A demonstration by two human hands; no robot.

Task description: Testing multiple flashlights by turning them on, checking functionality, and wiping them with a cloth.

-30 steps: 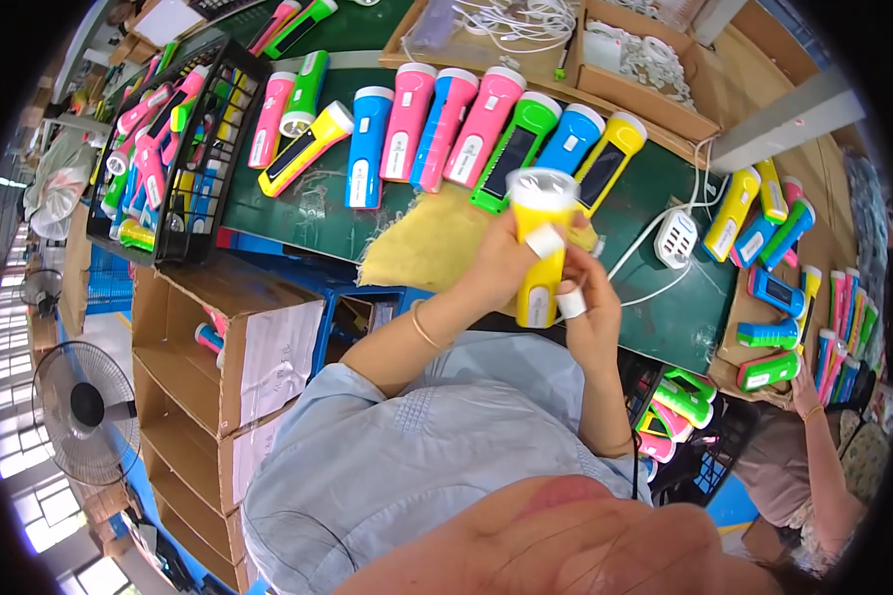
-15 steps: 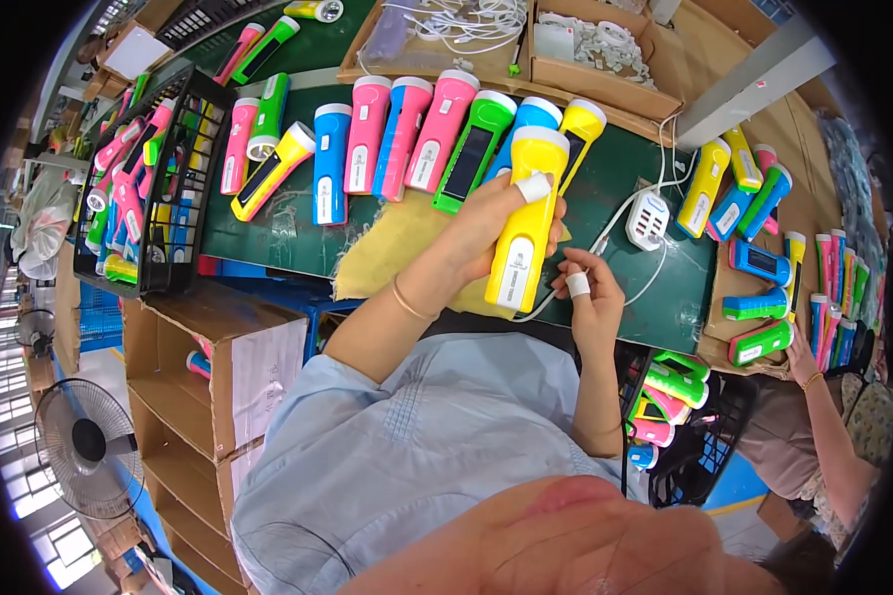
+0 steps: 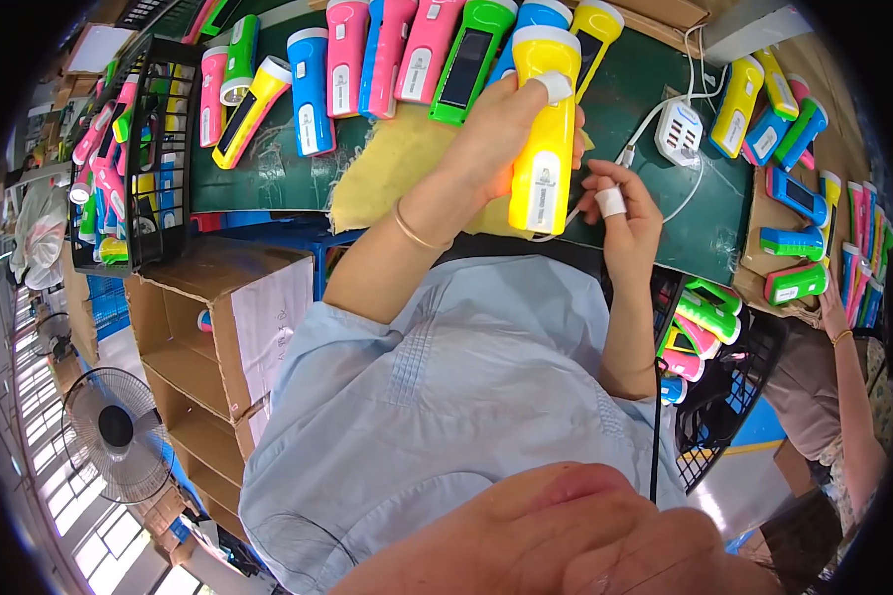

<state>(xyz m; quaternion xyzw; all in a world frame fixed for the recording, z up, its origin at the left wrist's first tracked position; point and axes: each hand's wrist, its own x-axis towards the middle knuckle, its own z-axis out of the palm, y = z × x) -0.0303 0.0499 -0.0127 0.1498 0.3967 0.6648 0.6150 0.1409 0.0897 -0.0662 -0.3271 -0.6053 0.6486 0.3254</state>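
Note:
My left hand [image 3: 496,134], its thumb wrapped in white tape, is closed around a yellow flashlight [image 3: 543,149]. The white-rimmed head points away from me, and the side with a white switch and pale label strip faces up. My right hand [image 3: 625,213] hovers just right of the flashlight's tail, palm turned inward. Its fingers are loosely curled and apart, one taped white, and I see nothing held in them. A white cable [image 3: 650,121] runs toward the flashlight's tail, partly hidden. Beyond stands a row of flashlights, among them a pink one [image 3: 345,59] and a green one [image 3: 469,64].
A yellow cloth [image 3: 377,178] lies on the green table [image 3: 268,188]. At right sits a white multi-port charger [image 3: 680,134]. Black crates of flashlights stand left [image 3: 159,248] and lower right [image 3: 700,466]. Another person's arm [image 3: 848,377] reaches in at far right.
The view has tilted, so the table sits higher in the picture. My left hand keeps its hold on the yellow flashlight, and my right hand stays beside it.

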